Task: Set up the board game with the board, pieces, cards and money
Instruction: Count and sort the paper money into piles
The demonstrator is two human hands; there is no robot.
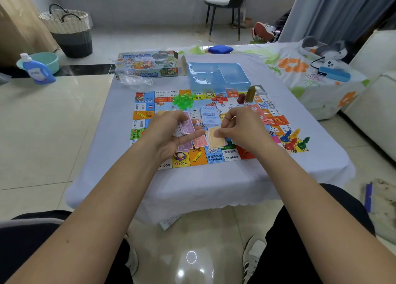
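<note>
Pale glossy floor tiles surround a low bench draped in a white cloth [214, 183], with the colourful square game board [216, 127] laid flat on it. Set-up looks more than half done: green plastic houses [182, 100], red plastic houses [220, 98], tall tower pieces [246, 95], coloured pawns [294, 139], a white die [272, 131] and a blue card deck [210, 115] already sit on the board. Money remains to sort, I judge. The left hand [171, 131] grips a stack of purple banknotes [185, 128]; the right hand [240, 127] pinches the top of an orange banknote pile [216, 139] beside a pink note [199, 142] lying on the board. An empty blue plastic tray [218, 75] and the printed cardboard box [147, 64] crowd the far edge; bare cloth lies left, right and near.
</note>
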